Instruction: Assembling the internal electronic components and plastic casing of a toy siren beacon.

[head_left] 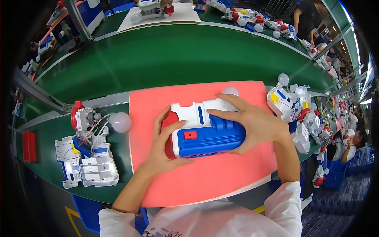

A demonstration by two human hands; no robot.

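A blue-and-white plastic toy housing (213,138) lies on a pink mat (201,181), held between both hands. It has a small red square piece (190,135) on its blue face and a red part at its left end. My left hand (158,152) wraps that left end, thumb along the near edge and fingers over the top. Around the right end curves my right hand (260,122), two fingers across the white upper section and the thumb at the near side. A frosted white ball (230,91) shows just beyond the right fingers. The housing's underside is hidden.
Left of the mat are an open white half-shell (92,168), wires, a red-and-white part (81,116), a frosted ball (119,122) and a red bin (29,146). White housings (290,100) crowd the right. Beyond the green belt (169,55), another person's hand (165,3) touches a similar toy.
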